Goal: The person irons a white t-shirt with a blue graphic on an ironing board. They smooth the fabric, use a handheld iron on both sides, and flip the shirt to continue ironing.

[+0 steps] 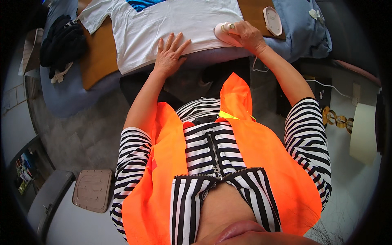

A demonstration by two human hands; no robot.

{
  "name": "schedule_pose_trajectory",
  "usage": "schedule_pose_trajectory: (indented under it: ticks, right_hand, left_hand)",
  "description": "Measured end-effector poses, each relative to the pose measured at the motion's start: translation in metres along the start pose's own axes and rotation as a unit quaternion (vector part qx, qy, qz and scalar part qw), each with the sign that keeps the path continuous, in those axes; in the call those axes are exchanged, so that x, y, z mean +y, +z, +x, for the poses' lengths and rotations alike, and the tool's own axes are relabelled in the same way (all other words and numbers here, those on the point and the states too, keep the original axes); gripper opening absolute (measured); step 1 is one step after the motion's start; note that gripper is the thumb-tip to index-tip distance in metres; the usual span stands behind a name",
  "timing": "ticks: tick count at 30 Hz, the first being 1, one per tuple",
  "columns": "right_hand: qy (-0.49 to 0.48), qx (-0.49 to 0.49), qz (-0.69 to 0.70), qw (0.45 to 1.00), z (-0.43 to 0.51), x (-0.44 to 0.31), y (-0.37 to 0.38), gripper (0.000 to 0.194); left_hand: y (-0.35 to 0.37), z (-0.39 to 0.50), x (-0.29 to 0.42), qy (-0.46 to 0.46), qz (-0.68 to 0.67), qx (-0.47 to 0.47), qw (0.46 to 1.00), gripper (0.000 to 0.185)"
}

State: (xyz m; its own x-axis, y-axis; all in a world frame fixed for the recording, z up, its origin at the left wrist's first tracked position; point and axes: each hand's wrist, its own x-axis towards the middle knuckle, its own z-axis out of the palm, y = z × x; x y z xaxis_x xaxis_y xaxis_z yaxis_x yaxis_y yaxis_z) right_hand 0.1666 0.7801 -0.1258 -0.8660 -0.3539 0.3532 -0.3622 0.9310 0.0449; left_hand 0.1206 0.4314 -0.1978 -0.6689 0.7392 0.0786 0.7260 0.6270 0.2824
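Observation:
A white T-shirt (147, 27) with a blue print lies spread over a brown board (99, 58). My left hand (170, 55) rests flat near the shirt's hem, its fingers spread apart on the cloth. In my right hand (249, 35) is a small pale pink iron (222, 33), held by its handle. The iron sits on the shirt close to the hem at the right, and my fingers partly hide it. Just right of the shirt, a pale pink iron rest (272, 21) lies on the board.
Dark folded clothing (62, 43) lies at the left on a blue-grey padded surface (306, 36). Below the right hand hangs a white cord (259, 69). A lamp with a pale shade (363, 133) stands at right, and a brown lidded bin (92, 190) at lower left.

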Motion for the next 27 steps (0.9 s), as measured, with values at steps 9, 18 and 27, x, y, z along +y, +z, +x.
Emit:
schedule_pose_trajectory:
  ticks: [9, 18, 27]
  right_hand:
    - [-0.041, 0.026, 0.03, 0.998, 0.029, -0.041, 0.017, 0.033]
    - [0.176, -0.026, -0.076, 0.981, -0.005, -0.001, 0.008, 0.039]
    - [0.265, -0.056, -0.077, 0.959, -0.018, -0.001, 0.006, 0.045]
  left_hand:
    - [-0.005, 0.001, 0.003, -0.012, 0.013, -0.018, 1.0, 0.08]
    - [-0.007, -0.001, 0.002, -0.01, 0.027, -0.024, 0.999, 0.083]
    - [-0.009, -0.004, 0.004, -0.006, 0.018, -0.027, 0.999, 0.082]
